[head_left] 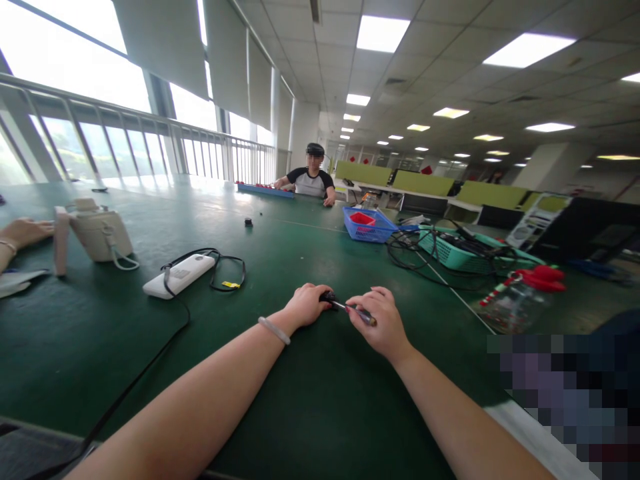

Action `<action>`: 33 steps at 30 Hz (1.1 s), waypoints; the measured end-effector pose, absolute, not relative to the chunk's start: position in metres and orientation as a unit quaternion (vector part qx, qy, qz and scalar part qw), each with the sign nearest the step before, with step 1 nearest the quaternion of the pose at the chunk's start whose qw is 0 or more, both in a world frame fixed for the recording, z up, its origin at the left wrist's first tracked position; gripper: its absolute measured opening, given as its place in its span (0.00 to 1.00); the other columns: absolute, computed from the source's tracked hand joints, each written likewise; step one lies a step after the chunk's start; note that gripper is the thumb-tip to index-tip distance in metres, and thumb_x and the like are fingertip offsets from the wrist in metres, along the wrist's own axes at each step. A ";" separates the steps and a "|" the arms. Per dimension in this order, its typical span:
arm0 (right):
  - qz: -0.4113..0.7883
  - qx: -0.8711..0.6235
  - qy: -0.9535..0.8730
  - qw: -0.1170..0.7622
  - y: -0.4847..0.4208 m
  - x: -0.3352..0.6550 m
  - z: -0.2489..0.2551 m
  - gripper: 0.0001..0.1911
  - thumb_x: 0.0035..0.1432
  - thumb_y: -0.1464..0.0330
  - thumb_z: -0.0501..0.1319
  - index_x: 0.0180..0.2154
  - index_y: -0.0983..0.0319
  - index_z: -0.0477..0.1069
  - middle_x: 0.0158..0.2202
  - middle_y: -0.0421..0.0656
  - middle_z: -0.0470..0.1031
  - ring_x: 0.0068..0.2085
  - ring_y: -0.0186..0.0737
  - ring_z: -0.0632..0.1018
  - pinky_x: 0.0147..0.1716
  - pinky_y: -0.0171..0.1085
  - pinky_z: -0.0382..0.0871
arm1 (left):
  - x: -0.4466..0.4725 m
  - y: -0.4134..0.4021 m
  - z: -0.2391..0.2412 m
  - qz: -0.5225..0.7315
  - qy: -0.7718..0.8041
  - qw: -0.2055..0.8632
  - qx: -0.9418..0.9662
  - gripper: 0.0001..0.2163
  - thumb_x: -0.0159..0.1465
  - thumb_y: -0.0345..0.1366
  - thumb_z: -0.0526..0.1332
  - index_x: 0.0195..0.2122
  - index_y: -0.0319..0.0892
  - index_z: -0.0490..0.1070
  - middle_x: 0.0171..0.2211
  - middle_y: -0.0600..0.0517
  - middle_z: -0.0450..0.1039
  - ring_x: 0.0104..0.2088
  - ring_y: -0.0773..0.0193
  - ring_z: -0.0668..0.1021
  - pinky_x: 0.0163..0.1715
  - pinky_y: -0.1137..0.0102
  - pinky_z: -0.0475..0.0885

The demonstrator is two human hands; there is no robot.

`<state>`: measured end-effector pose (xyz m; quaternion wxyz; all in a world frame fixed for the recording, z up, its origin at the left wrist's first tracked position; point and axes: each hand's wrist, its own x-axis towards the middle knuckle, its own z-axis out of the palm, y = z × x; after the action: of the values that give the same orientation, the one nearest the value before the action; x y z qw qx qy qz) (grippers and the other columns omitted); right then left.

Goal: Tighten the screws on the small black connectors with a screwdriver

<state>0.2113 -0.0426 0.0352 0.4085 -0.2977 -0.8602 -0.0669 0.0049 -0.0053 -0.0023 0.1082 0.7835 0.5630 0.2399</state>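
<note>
My left hand point(306, 305) is closed around a small black part point(328, 297) low over the green table; the fingers cover much of it, and I cannot make out its kind. In my right hand point(381, 323) is a screwdriver point(369, 319), pinched by its handle. Its thin metal shaft points left to the black part, and the tip meets it or lies just beside it. Whether a screw sits there is too small to see.
Left of my hands lie a white power bank point(181, 275) and its black cable point(243, 267). A beige bottle point(103, 230) stands near another person's hand point(27, 233). Rightward are a blue basket point(367, 230), a green basket point(450, 253) with cables and a red-lidded jar point(520, 303). Another person point(310, 177) sits opposite.
</note>
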 end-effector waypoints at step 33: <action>-0.138 -0.259 -0.898 0.329 -0.047 0.210 0.038 0.07 0.63 0.69 0.57 0.33 0.58 0.73 0.27 0.39 0.72 0.35 0.38 0.72 0.57 0.48 0.52 | 0.007 -0.008 0.000 0.263 0.571 0.112 0.769 0.15 0.61 0.39 0.63 0.50 0.50 0.70 0.44 0.51 0.76 0.51 0.56 0.74 0.52 0.64 0.68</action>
<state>0.2101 -0.0470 0.0382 0.3286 -0.2590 -0.8978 -0.1378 0.0070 -0.0076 -0.0003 0.1124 0.7693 0.5712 0.2630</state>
